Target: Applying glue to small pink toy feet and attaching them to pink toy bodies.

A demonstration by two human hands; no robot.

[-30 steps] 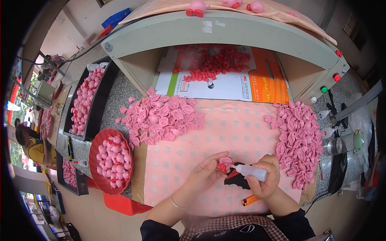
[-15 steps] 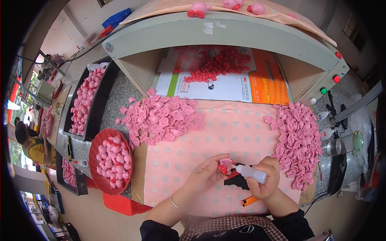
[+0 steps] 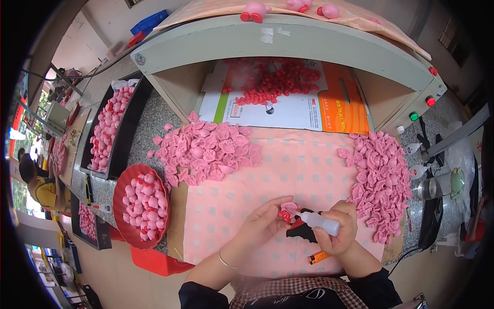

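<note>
Little has moved: the left hand still pinches a small red-and-pink soft piece, the right hand still wraps a white squeeze bottle, nozzle touching it.

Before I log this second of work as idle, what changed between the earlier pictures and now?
Almost nothing. The left hand still pinches the small pink and red piece, and the right hand still holds the white squeeze bottle with its tip at that piece; both hands only shifted slightly. The two pink piles and the red bowl stayed put.
</note>
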